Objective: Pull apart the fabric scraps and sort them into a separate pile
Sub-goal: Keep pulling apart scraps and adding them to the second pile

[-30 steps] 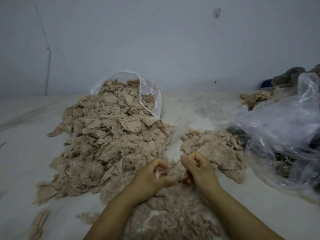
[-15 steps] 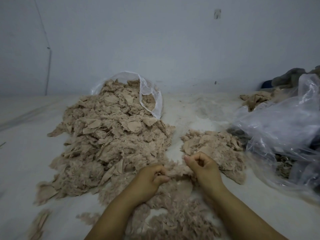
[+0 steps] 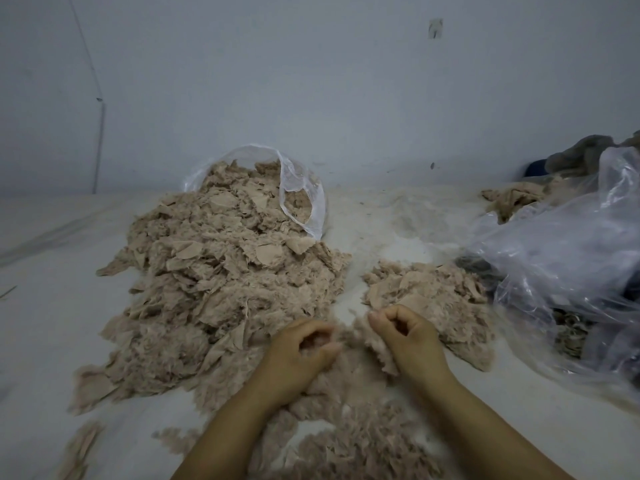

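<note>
A large heap of beige fabric scraps (image 3: 225, 278) spills from a clear plastic bag (image 3: 301, 199) at the left centre. A smaller pile of beige scraps (image 3: 433, 296) lies to its right. More scraps (image 3: 346, 441) lie close to me between my forearms. My left hand (image 3: 298, 355) and my right hand (image 3: 408, 337) are side by side at the near edges of the piles, each curled around a tuft of scrap. A fuzzy strand of fabric (image 3: 346, 336) spans the gap between them.
A big crumpled clear plastic bag (image 3: 568, 271) with dark contents lies at the right. Behind it sit more beige cloth (image 3: 516, 199) and a grey bundle (image 3: 581, 154). The white work surface (image 3: 45, 306) meets a pale wall (image 3: 311, 81) at the back.
My hands have drawn apart sideways, stretching the scrap between them. Left hand has dropped slightly; right hand has risen toward the small pile.
</note>
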The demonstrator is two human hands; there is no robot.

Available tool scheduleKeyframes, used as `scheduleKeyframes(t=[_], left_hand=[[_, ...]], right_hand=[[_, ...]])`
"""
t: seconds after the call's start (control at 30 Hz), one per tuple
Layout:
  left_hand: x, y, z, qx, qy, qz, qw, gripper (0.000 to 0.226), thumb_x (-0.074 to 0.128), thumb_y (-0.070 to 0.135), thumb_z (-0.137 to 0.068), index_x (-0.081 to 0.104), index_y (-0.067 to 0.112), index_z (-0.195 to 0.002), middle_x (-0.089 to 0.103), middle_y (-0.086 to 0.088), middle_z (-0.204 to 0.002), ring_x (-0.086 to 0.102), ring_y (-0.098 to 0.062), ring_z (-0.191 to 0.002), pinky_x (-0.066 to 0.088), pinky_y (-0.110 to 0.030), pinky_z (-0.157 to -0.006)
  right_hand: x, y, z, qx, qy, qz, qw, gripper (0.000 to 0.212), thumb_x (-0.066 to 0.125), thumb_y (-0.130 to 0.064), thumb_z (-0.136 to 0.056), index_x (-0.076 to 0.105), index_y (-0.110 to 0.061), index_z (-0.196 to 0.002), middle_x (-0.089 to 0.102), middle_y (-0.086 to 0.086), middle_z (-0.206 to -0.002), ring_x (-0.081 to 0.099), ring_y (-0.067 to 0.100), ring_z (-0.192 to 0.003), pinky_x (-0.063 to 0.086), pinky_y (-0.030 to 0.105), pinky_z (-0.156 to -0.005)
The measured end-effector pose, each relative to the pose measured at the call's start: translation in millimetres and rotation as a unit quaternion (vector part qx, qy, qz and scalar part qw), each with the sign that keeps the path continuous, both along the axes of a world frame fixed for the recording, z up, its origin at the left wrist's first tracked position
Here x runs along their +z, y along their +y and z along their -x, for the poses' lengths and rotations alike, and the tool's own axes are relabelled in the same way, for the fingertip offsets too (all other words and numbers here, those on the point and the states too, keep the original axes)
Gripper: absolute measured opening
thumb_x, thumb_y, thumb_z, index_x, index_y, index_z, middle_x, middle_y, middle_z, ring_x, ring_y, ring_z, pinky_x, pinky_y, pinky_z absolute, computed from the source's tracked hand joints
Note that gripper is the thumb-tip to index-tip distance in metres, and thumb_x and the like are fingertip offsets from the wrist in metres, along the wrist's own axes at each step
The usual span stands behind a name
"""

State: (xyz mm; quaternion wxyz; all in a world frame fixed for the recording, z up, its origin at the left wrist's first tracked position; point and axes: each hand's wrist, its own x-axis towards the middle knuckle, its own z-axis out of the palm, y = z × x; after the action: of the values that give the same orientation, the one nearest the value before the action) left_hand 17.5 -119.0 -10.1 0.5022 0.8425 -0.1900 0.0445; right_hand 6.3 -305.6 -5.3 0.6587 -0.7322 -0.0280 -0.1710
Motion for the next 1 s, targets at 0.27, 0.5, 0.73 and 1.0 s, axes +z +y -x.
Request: scheduleKeyframes(t=[0.27, 0.5, 0.73, 1.0], left_hand=[[5.5, -13.7, 6.6, -0.010, 0.053, 0.214, 0.975, 0.012, 0.065, 0.007, -0.085, 0.061, 0.011, -0.074, 0.065, -0.003, -0.074, 0.060, -0.013, -0.071, 0.049, -0.021, -0.068], [5.4, -19.0, 9.8, -0.072, 0.105, 0.200, 0.972, 0.015, 0.065, 0.005, -0.085, 0.063, 0.011, -0.098, 0.066, -0.002, -0.063, 0.063, -0.013, -0.057, 0.051, -0.021, -0.058], [9.3, -13.2, 8.2, -0.040, 0.094, 0.227, 0.968, 0.018, 0.053, -0.004, -0.090, 0.064, 0.011, -0.087, 0.067, -0.002, -0.059, 0.063, -0.010, -0.054, 0.050, -0.018, -0.054], [5.5, -17.4, 8.5, -0.024, 0.124, 0.262, 0.957, 0.011, 0.064, 0.015, -0.085, 0.067, 0.012, -0.096, 0.071, 0.000, -0.080, 0.067, -0.011, -0.072, 0.053, -0.020, -0.064]], right_hand=[[-7.4, 12.0, 0.9, 0.032, -0.026, 0.041, 0.998, 0.024, 0.061, -0.019, -0.091, 0.051, -0.016, -0.069, 0.048, -0.013, -0.057, 0.042, 0.002, -0.055, 0.038, 0.020, -0.056], [-9.5, 19.1, 5.9, 0.052, -0.016, -0.004, 0.999, 0.013, 0.070, -0.012, -0.083, 0.058, -0.013, -0.086, 0.061, -0.006, -0.071, 0.058, 0.006, -0.064, 0.049, 0.018, -0.060], [-9.3, 19.6, 8.3, 0.128, 0.043, -0.046, 0.990, 0.010, 0.064, -0.009, -0.088, 0.064, -0.017, -0.093, 0.064, -0.006, -0.073, 0.061, 0.004, -0.068, 0.050, 0.017, -0.066], [-9.9, 17.8, 8.4, 0.103, 0.034, 0.006, 0.994, 0.007, 0.072, -0.014, -0.083, 0.065, -0.015, -0.083, 0.064, -0.002, -0.072, 0.061, 0.010, -0.067, 0.051, 0.021, -0.062]])
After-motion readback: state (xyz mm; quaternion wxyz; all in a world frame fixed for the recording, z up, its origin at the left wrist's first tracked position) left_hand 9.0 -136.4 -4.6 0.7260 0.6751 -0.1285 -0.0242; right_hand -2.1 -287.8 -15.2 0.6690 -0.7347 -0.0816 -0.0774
